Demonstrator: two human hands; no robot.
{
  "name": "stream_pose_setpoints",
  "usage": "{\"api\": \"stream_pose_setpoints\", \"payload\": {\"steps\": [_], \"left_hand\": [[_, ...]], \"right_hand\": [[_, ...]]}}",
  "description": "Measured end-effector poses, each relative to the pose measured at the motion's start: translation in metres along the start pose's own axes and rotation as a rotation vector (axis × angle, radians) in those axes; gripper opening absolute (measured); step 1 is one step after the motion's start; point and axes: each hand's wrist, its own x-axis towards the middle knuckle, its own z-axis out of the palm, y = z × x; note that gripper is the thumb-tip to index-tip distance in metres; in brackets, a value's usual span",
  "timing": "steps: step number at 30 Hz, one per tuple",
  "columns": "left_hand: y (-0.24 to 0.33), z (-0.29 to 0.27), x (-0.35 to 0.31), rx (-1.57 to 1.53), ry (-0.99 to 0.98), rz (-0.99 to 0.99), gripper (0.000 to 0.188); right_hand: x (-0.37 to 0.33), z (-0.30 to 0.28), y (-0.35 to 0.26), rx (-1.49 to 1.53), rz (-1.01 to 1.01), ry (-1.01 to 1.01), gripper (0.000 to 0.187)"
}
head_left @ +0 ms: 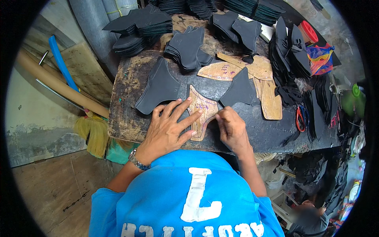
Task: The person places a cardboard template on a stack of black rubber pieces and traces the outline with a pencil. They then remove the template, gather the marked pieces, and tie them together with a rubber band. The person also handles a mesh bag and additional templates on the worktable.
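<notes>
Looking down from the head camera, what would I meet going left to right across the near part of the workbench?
Straw broom → left hand → tan cardboard pattern → right hand → red-handled scissors.

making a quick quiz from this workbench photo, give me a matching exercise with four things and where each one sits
Things:
1. cardboard pattern
2. scissors
3. broom
4. red lid

Places:
A. far right corner of the table
B. off the table's left edge, down by the floor
C. flat under the left hand, with the right hand at its edge
D. right side of the table, among black cut pieces

Pairs: 1-C, 2-D, 3-B, 4-A
</notes>
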Motion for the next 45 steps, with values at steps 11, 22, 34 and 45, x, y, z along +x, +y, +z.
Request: {"api": "stream_pose_setpoints", "payload": {"steps": [11, 22, 34, 45], "left_hand": [[-0.001, 0.001, -0.001, -0.018, 0.032, 0.002, 0.054], [0.000, 0.001, -0.001, -0.049, 0.058, 0.002, 0.056], [0.001, 0.000, -0.002, -0.031, 0.103, 0.040, 0.051], [0.002, -0.005, -0.002, -0.112, 0.023, 0.004, 0.069]], "right_hand": [[-0.007, 0.009, -0.016, 0.143, 0.101, 0.000, 0.019], [-0.016, 0.008, -0.026, 0.290, 0.174, -0.021, 0.015], [-0.026, 0.011, -0.026, 0.292, 0.077, -0.107, 0.005], [-0.021, 0.009, -0.037, 0.312, 0.134, -0.132, 0.014]]}}
